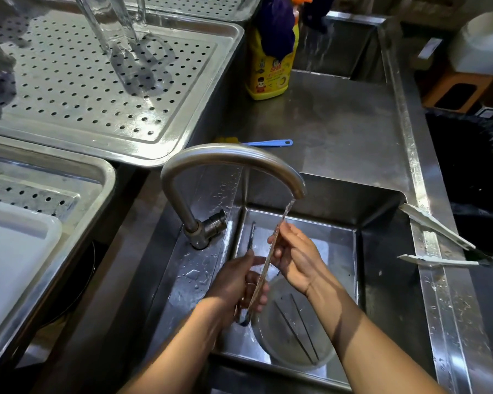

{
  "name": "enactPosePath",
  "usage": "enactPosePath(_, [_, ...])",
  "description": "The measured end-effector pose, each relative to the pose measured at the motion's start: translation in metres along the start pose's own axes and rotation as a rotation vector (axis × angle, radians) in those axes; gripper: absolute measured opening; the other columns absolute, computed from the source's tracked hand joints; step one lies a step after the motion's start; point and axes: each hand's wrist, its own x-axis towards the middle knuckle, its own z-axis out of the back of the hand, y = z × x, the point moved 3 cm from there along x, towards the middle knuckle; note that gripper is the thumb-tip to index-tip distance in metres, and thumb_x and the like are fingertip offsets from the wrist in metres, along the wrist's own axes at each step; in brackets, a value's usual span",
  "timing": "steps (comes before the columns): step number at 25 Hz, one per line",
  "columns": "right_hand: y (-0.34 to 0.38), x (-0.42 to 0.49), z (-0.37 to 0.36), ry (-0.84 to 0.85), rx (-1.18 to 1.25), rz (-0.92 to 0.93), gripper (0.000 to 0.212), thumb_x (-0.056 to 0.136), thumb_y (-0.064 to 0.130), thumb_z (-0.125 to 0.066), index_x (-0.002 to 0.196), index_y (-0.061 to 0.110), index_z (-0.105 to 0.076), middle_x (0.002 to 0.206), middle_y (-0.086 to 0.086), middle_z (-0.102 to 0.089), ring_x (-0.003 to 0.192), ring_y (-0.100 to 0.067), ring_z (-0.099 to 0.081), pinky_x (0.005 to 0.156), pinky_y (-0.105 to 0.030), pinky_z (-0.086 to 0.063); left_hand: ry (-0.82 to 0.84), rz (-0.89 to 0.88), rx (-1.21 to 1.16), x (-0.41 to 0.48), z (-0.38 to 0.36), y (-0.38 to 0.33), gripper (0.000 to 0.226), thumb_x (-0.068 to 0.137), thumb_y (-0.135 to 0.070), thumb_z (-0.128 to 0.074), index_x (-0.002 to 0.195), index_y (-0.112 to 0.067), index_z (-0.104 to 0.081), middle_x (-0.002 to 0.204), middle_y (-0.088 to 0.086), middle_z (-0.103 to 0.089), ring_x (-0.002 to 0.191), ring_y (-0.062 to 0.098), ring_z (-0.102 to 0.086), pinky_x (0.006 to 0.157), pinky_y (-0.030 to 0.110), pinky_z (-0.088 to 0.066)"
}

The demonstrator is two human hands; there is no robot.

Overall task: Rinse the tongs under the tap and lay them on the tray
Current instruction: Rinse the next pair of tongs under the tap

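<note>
A pair of clear plastic tongs is held upright over the steel sink, one arm in the stream running from the curved tap. My left hand grips the tongs near their hinged lower end. My right hand pinches the upper part of the wet arm between its fingers. The tongs' other arm points up to the left of the stream. A perforated steel tray lies at the back left.
A round container sits in the sink bottom. White tongs lie across the sink's right rim. A yellow detergent bottle and a blue-handled brush are behind the tap. Another steel tray holding a white board is at left.
</note>
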Motion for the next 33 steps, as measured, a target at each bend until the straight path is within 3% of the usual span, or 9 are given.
enactPosePath(2, [-0.001, -0.003, -0.003, -0.034, -0.134, 0.069, 0.026, 0.101, 0.029, -0.056, 0.078, 0.016, -0.059, 0.064, -0.009, -0.066, 0.048, -0.016, -0.059, 0.043, -0.025, -0.050, -0.005, 0.056, 0.071, 0.004, -0.002, 0.007, 0.050, 0.100, -0.057, -0.041, 0.107, -0.017, -0.070, 0.055, 0.008, -0.060, 0.041, 0.020, -0.053, 0.041, 0.022, -0.043])
enactPosePath(5, [0.001, -0.014, -0.006, 0.102, -0.288, 0.105, 0.008, 0.095, 0.012, -0.062, 0.088, 0.010, -0.066, 0.082, -0.015, -0.072, 0.073, -0.026, -0.071, 0.056, -0.031, -0.056, -0.050, 0.033, 0.111, 0.017, -0.003, 0.012, 0.072, 0.095, -0.066, -0.044, 0.111, 0.000, -0.066, 0.048, 0.006, -0.052, 0.035, 0.017, -0.045, 0.038, 0.018, -0.036])
enactPosePath(9, [0.021, -0.011, -0.006, 0.013, -0.392, 0.123, 0.022, 0.095, 0.029, -0.067, 0.085, 0.010, -0.063, 0.076, -0.013, -0.068, 0.069, -0.025, -0.068, 0.055, -0.031, -0.055, -0.034, -0.007, 0.107, 0.029, -0.011, 0.009, 0.062, 0.095, -0.066, -0.041, 0.097, -0.011, -0.070, 0.047, 0.005, -0.051, 0.033, 0.017, -0.045, 0.039, 0.019, -0.036])
enactPosePath(13, [0.020, -0.017, -0.008, 0.049, -0.461, 0.208, 0.013, 0.087, 0.014, -0.075, 0.086, 0.009, -0.064, 0.075, -0.006, -0.068, 0.071, -0.019, -0.069, 0.064, -0.033, -0.058, -0.086, -0.085, 0.087, 0.039, -0.022, -0.004, 0.054, 0.094, -0.061, -0.045, 0.082, -0.015, -0.070, 0.048, 0.004, -0.056, 0.033, 0.015, -0.049, 0.038, 0.018, -0.038])
enactPosePath(17, [0.022, -0.020, -0.005, -0.109, -0.778, 0.271, 0.045, 0.093, 0.050, -0.060, 0.070, 0.012, -0.064, 0.060, 0.000, -0.064, 0.058, -0.016, -0.063, 0.054, -0.030, -0.051, -0.015, -0.161, 0.167, 0.048, -0.037, -0.017, 0.044, 0.096, -0.052, -0.049, 0.071, -0.024, -0.072, 0.055, -0.004, -0.065, 0.044, 0.011, -0.058, 0.043, 0.020, -0.042])
enactPosePath(22, [0.047, -0.014, -0.010, -0.178, -0.543, 0.413, 0.009, 0.095, 0.020, -0.064, 0.087, 0.016, -0.065, 0.075, -0.004, -0.068, 0.070, -0.017, -0.063, 0.068, -0.038, -0.052, -0.021, -0.272, 0.138, 0.054, -0.056, -0.019, 0.034, 0.097, -0.049, -0.052, 0.098, -0.024, -0.076, 0.063, -0.011, -0.068, 0.053, 0.000, -0.058, 0.046, 0.016, -0.043])
enactPosePath(27, [0.013, -0.034, 0.003, -0.204, -0.971, 0.365, 0.053, 0.091, 0.067, -0.044, 0.070, 0.019, -0.056, 0.066, 0.003, -0.064, 0.073, -0.023, -0.063, 0.068, -0.039, -0.050, -0.092, -0.197, -0.071, 0.059, -0.059, -0.038, 0.031, 0.101, -0.035, -0.052, 0.080, -0.018, -0.066, 0.057, -0.005, -0.062, 0.048, 0.006, -0.060, 0.042, 0.015, -0.046])
enactPosePath(31, [0.023, -0.032, 0.002, -0.210, -0.784, 0.366, 0.047, 0.087, 0.069, -0.047, 0.077, 0.024, -0.053, 0.064, 0.009, -0.062, 0.068, -0.014, -0.060, 0.066, -0.041, -0.050, -0.081, -0.184, -0.180, 0.060, -0.068, -0.051, 0.034, 0.101, -0.042, -0.051, 0.081, -0.017, -0.062, 0.064, -0.002, -0.062, 0.052, 0.008, -0.062, 0.050, 0.020, -0.050])
enactPosePath(33, [0.030, -0.031, -0.005, -0.234, -0.845, 0.397, 0.057, 0.084, 0.079, -0.040, 0.081, 0.024, -0.051, 0.067, 0.007, -0.065, 0.069, -0.016, -0.064, 0.066, -0.042, -0.052, -0.019, -0.193, -0.163, 0.058, -0.072, -0.046, 0.043, 0.099, -0.055, -0.044, 0.085, -0.021, -0.068, 0.068, -0.005, -0.069, 0.060, 0.005, -0.068, 0.053, 0.020, -0.053])
